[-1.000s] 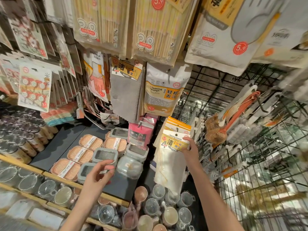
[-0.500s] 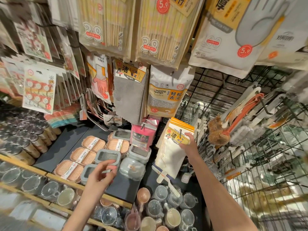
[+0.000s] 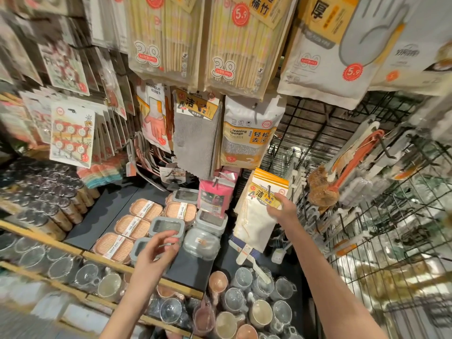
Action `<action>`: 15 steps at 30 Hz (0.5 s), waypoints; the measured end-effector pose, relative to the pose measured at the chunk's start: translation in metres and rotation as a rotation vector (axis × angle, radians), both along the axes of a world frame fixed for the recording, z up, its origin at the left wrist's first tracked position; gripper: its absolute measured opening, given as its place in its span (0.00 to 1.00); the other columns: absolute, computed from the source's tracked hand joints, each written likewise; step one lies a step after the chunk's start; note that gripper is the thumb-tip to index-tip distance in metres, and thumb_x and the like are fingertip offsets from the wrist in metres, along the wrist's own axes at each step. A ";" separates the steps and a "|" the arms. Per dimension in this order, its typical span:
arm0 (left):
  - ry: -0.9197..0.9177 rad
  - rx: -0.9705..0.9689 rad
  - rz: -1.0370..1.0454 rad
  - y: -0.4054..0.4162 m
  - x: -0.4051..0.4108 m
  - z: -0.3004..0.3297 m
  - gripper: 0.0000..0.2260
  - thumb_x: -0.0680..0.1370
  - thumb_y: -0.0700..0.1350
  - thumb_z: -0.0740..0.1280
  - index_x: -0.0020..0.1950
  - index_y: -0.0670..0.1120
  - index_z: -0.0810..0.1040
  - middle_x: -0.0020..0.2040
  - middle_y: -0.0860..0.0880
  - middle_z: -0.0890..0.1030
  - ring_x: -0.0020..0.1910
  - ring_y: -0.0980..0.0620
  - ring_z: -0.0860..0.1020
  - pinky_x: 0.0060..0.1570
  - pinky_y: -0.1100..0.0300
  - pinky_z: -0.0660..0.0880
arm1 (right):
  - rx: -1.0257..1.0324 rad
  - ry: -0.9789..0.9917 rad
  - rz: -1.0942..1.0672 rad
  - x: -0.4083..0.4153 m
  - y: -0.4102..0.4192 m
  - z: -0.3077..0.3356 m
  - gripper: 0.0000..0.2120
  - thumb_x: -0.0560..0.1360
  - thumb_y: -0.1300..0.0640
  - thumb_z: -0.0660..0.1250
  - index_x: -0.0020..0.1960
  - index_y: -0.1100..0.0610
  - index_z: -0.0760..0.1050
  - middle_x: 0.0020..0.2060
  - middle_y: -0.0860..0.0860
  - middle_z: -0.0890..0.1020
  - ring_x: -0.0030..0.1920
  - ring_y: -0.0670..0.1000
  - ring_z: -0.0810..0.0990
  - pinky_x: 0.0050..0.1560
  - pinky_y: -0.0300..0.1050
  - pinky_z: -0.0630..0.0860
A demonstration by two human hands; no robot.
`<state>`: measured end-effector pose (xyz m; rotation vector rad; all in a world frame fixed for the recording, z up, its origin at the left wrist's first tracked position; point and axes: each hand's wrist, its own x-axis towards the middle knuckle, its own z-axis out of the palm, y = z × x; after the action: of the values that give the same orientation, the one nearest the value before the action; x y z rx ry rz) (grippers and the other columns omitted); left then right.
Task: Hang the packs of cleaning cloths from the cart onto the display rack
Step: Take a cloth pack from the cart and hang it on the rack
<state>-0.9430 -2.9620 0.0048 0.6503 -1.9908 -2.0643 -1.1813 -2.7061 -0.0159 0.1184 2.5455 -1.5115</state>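
One head view is all that's given, so everything gets read off that. Right of centre in the frame, the pack of cleaning cloths (image 3: 263,211) is seen up against a stack of the same yellow-topped packs, with a dark hook (image 3: 269,191) poking through the header card, so it looks already threaded on, or very nearly. The right hand (image 3: 281,209) is laid against the pack's lower right edge, fingers loosely curled; whether anything is actually pinched can't be told, since the fingertips are hidden behind the card. The left hand (image 3: 156,252) is held out lower centre, half open with thumb and fingers apart, and nothing is gripped in it. It hovers over the grey lidded boxes (image 3: 166,227) on the shelf. No cart is shown anywhere in the frame.

What could go sideways, as a guess: if the header hole is only half seated on the hook tip, the pack could slide off once it's let go and drop onto the cups (image 3: 249,311) crowded below. The pink pack (image 3: 215,196) hanging just to the left could also get knocked loose if the stack is shoved back too hard. The wire rack (image 3: 367,241) on the right is packed with brushes too, so a sleeve or wrist could easily be snagged there.
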 end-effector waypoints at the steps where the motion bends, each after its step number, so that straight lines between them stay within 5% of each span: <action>1: -0.001 -0.011 -0.003 0.002 0.002 0.003 0.11 0.77 0.38 0.67 0.54 0.52 0.79 0.52 0.49 0.81 0.54 0.50 0.78 0.49 0.63 0.72 | 0.003 0.037 0.026 0.009 -0.001 0.006 0.23 0.73 0.61 0.70 0.66 0.54 0.71 0.67 0.58 0.67 0.67 0.56 0.66 0.69 0.55 0.66; 5: 0.012 -0.097 0.002 0.006 0.013 0.008 0.13 0.76 0.42 0.69 0.52 0.62 0.80 0.55 0.55 0.80 0.56 0.57 0.77 0.49 0.64 0.71 | 0.000 0.100 0.155 0.037 -0.011 0.025 0.24 0.75 0.61 0.67 0.69 0.55 0.67 0.68 0.54 0.66 0.70 0.53 0.64 0.71 0.47 0.61; 9: -0.001 -0.211 0.070 0.019 0.027 0.009 0.14 0.76 0.42 0.69 0.59 0.57 0.76 0.61 0.58 0.76 0.62 0.53 0.73 0.57 0.59 0.70 | -0.014 0.073 0.318 0.063 -0.029 0.029 0.25 0.76 0.55 0.66 0.71 0.50 0.64 0.71 0.49 0.64 0.72 0.50 0.62 0.72 0.50 0.61; 13: -0.030 -0.271 0.148 0.040 0.052 0.011 0.19 0.76 0.43 0.69 0.66 0.52 0.73 0.65 0.59 0.72 0.66 0.53 0.71 0.65 0.53 0.68 | 0.063 0.114 0.518 0.097 -0.037 0.029 0.28 0.76 0.51 0.66 0.73 0.53 0.61 0.71 0.49 0.64 0.72 0.48 0.62 0.68 0.39 0.58; 15: -0.030 -0.296 0.186 0.051 0.069 0.011 0.21 0.75 0.47 0.69 0.68 0.51 0.71 0.68 0.55 0.72 0.63 0.60 0.72 0.60 0.63 0.69 | 0.121 0.113 0.623 0.113 -0.037 0.026 0.29 0.76 0.48 0.65 0.74 0.52 0.60 0.73 0.49 0.63 0.72 0.48 0.61 0.69 0.41 0.58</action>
<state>-0.8738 -2.9113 0.0161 0.7741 -2.1051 -1.6223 -1.0684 -2.7427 0.0101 -0.6946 2.4140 -1.1407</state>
